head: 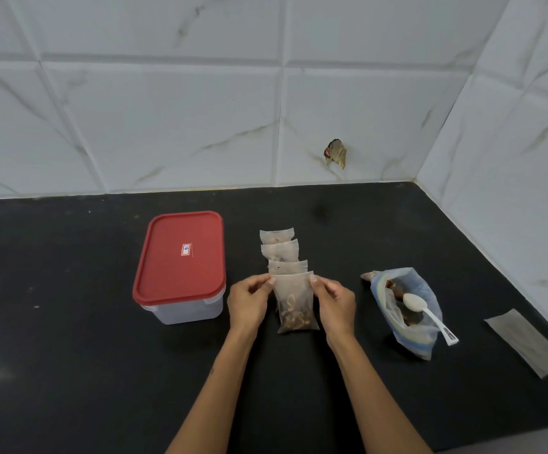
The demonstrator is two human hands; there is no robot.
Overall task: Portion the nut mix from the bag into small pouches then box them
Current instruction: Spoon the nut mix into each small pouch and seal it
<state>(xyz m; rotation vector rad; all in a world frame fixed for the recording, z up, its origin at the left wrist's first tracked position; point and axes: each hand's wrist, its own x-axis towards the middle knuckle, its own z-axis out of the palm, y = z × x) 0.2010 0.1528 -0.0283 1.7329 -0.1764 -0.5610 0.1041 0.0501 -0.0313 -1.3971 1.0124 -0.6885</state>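
White marbled tiles are seen behind a black bench [69,355]. At centre, a translucent pouch [294,303], nut mix settled in its lower half, is pinched at its top corners: left hand [249,301] in a closed grip on one side, right hand [335,301] on the other. Three filled pouches [281,249] are overlapped in a row just beyond it. A clear box [181,309] is kept closed under a red lid [181,257] at left. At right, the open bag [403,309] is laid flat, nuts and a white spoon [426,314] inside. An empty pouch [525,342] is lying farther right.
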